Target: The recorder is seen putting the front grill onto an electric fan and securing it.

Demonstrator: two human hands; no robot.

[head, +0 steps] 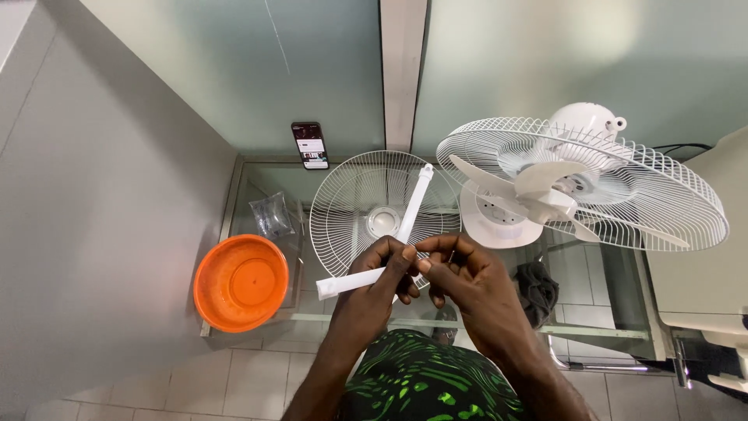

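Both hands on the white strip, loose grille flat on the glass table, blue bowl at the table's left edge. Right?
Not quite: the bowl is orange, not blue, as the head view shows. The rest holds: both the left hand and right hand grip the white strip, and the loose grille lies flat on the glass table.

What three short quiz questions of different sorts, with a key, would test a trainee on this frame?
1. True or false: the white tube is gripped by the left hand while the right hand pinches at it.
2. Multiple choice: what lies flat on the glass table under the tube? A) a loose fan grille B) a plate C) a towel
3. Fill in: the bowl at the table's left front corner is ____ in colour.

Key
1. True: both hands meet on the tube.
2. A: the loose fan grille lies beside the fan head, which keeps its blades.
3. Orange.
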